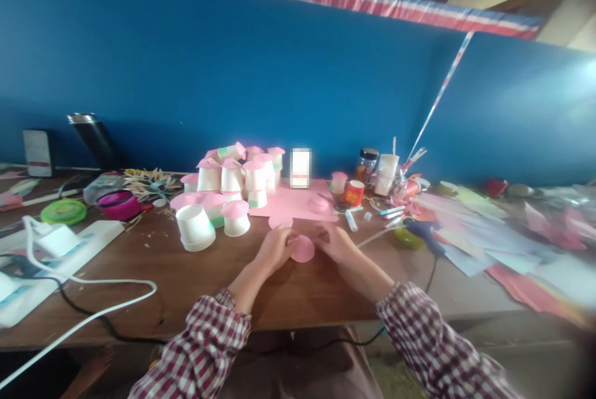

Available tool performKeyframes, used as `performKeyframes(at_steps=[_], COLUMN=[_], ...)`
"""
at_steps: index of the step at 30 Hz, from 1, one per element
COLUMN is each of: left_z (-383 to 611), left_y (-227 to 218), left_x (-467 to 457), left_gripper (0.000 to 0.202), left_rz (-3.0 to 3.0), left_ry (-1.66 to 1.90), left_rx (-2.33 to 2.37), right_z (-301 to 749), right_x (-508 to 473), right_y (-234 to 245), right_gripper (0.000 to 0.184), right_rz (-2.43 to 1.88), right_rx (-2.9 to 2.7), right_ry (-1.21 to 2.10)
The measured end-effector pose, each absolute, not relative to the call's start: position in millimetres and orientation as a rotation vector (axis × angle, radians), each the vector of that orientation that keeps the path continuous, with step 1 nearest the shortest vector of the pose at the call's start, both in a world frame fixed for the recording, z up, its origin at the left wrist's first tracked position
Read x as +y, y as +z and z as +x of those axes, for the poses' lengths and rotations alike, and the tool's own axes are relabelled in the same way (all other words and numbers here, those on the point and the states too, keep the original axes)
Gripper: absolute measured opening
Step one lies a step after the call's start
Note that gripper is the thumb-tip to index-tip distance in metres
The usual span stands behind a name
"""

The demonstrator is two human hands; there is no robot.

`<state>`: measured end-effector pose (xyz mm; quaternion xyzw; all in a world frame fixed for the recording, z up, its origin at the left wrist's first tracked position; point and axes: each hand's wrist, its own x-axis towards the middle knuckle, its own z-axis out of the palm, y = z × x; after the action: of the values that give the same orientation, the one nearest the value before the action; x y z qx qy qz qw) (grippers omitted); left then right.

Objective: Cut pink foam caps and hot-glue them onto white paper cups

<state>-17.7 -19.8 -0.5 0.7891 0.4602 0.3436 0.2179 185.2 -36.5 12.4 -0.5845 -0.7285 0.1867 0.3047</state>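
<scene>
My left hand (pixel 278 245) pinches the left edge of a pink paper circle (pixel 303 249) just above the table. On the circle's other side is my right hand (pixel 336 242), its fingers curled together; whether they hold anything is too blurred to tell. Behind my left hand lies another pink paper circle (pixel 280 222). Farther back there is a pink paper sheet (pixel 270 208) with a small pink piece (pixel 320 203) on it. To the left stand several white paper cups with pink paper tops, one being a capped cup (pixel 236 225), beside a bare white cup (pixel 195 228).
A hot glue gun (pixel 421 231), a red cup (pixel 354 193) and markers (pixel 392 210) are to the right, with loose coloured paper (pixel 493 231) beyond. On the left are a power strip (pixel 88 244), a white cable (pixel 116 306) and a magenta container (pixel 119 205). A blue partition (pixel 233 76) rises behind.
</scene>
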Motion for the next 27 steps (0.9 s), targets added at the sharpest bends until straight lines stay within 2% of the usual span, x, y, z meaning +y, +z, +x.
performKeyframes(at_steps=[4,7,10,13,16,19,22,25,27], left_z=[-16.5,-16.1,-16.3,-16.8,-17.6,-19.1,-21.5,-24.1,-25.4], left_y=[-0.8,-0.3,0.9,1.8,1.6,1.9,4.7,9.1,11.4], left_x=[-22.3,-22.7,-23.1,-23.0,-22.3,-21.6,-21.7,-22.8,-23.6], left_gripper=[0.021,0.020,0.019,0.018,0.018,0.019,0.020,0.019,0.018], left_rz=[2.307,2.384,2.391,2.366,2.362,2.389,2.406,2.402,2.379], left_ry=[0.833,0.826,0.817,0.769,0.750,0.747,0.735,0.743,0.757], left_rx=[1.317,1.316,1.304,1.302,1.307,1.280,1.227,1.138,1.095], right_z=[207.1,225.2,238.3,246.7,253.4,256.2,247.8,225.5,205.9], right_x=[-40.2,-32.2,-22.1,-17.0,-19.1,-26.7,-38.1,-53.2,-64.2], right_y=[36.6,48.3,47.4,41.0,37.5,40.3,47.6,53.1,51.9], right_gripper=[0.026,0.031,0.045,0.038,0.026,0.021,0.019,0.027,0.029], right_rz=[-1.903,-2.187,-2.369,-2.417,-2.315,-2.010,-1.631,-1.407,-1.350], right_rx=[-1.975,-1.854,-1.781,-1.779,-1.744,-1.722,-1.682,-1.593,-1.610], right_ry=[0.079,-0.151,-0.091,0.061,0.051,0.005,0.269,0.606,0.624])
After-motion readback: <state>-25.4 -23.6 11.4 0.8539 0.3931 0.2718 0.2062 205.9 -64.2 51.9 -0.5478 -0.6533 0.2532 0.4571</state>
